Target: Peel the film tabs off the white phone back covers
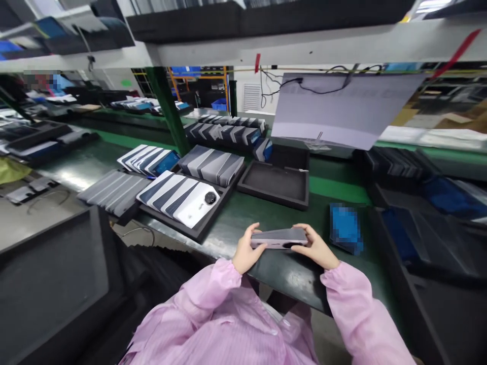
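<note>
Head cam: 1 slim, straight-edged box (279, 236), gray top, pale side w/ dark oval nr its R end, lies btwn your 2 hands over the glossy green table (228, 225). Your L hand (246, 252) grips 1 end, R hand (317, 247) the other, fingers curled. Beyond: 1 matte black foam tray (274, 199), rounded recess; L of it, striped white/dark cartons (196, 205), exact ct. unclear.

Seemingly a factory workshop, with a long green workbench (224, 249), foam trays (279, 183) and blurred shelving behind.
</note>
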{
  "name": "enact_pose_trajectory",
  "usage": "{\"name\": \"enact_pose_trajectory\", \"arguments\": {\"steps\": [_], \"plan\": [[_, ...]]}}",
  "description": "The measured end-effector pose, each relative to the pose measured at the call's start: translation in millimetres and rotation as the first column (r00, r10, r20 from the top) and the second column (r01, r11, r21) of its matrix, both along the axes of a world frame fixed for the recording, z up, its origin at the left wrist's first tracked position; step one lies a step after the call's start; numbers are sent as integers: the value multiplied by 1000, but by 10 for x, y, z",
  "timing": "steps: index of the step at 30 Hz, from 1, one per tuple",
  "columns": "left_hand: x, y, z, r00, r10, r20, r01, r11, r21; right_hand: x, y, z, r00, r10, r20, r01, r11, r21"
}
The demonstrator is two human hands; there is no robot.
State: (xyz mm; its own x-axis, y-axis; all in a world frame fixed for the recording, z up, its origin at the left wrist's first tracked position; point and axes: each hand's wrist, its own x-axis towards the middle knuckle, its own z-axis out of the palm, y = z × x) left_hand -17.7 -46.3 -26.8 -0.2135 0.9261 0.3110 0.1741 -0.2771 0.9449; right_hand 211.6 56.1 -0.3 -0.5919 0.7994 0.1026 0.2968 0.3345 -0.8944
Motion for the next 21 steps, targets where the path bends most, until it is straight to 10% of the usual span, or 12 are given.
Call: {"name": "enact_pose_trajectory", "arguments": {"steps": [5,9,12,16,21], "plan": [[-34,15,-11,1000,-6,3,6,997,-75,-22,-37,23,985,-89,150,70,989,127],[-80,121,136,955,36,295,-12,996,-83,-120,-122,58,986,-168,-20,167,985,-48],[-175,170,360,833,-128,538,108,992,68,-284,-218,36,940,-218,-263,135,944,-300],[-312,137,552,744,-479,465,361,875,324,-669,-438,-200,877,-231,-422,-58,821,-568],[-471,-23,591,707,-609,359,616,780,110,-1149,-834,-574,869,-103,-484,-224,791,-569]]}}
